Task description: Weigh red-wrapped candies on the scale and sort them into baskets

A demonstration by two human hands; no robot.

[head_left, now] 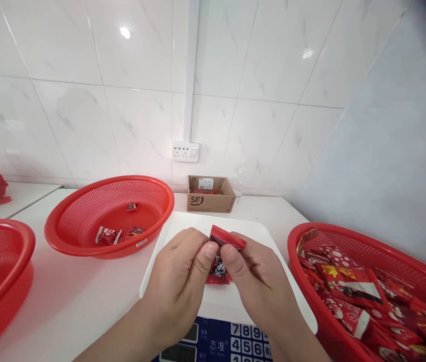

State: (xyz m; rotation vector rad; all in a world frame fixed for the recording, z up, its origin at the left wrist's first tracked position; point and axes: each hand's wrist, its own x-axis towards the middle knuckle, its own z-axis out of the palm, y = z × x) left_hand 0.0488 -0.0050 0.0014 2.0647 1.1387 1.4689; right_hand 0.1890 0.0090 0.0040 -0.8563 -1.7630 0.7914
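Observation:
Both my hands pinch one small red snack packet (223, 251) above the white platform of a scale (182, 229). My left hand (178, 281) grips its left side between thumb and fingers. On the right side, my right hand (254, 281) does the same. The packet stands upright, its crimped top edge tilted toward the right. Its lower half shows a black and white print. The scale's blue keypad (231, 344) sits just below my wrists.
A red mesh basket (84, 236) at the back left holds a few packets. Another red basket (303, 281) at the right is full of red packets. A third red basket (9, 251) sits at the far left. A small cardboard box (209, 200) stands against the tiled wall.

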